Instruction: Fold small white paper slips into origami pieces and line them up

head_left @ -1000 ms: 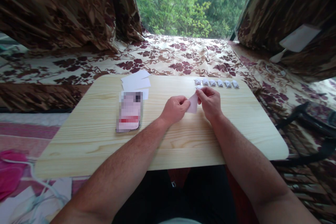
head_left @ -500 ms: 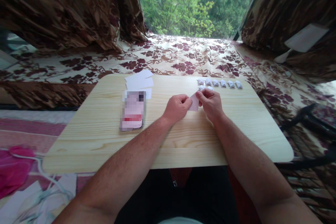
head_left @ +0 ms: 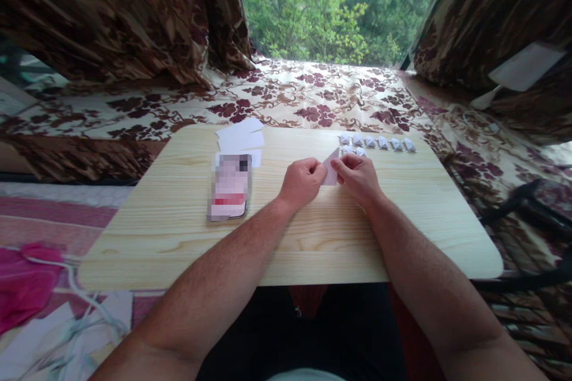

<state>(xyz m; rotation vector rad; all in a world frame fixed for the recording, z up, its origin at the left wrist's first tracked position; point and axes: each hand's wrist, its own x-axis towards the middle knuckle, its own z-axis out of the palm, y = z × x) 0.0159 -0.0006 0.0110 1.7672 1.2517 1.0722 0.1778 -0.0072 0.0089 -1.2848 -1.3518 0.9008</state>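
Between my two hands is a small piece of white paper point(head_left: 330, 174), held just above the table, its visible part now roughly triangular. My left hand point(head_left: 304, 180) is closed on its left edge, thumb on top. My right hand point(head_left: 357, 176) pinches its right side between thumb and fingers. Just beyond the right hand, several small folded white paper pieces point(head_left: 370, 142) stand in a row near the table's far edge. A second, shorter row point(head_left: 347, 150) lies in front, partly hidden by that hand.
On the wooden table point(head_left: 147, 220), loose white paper sheets point(head_left: 241, 136) lie at the back left. A pinkish phone point(head_left: 230, 187), partly blurred out, overlaps them in front. Behind is a floral-covered ledge point(head_left: 313, 95) under a window. A black chair-like frame point(head_left: 518, 202) stands at the right.
The paper's upper edge now shows as a slanting point above my fingers. Both hands keep their grip in nearly the same place. The whole view has shifted slightly.
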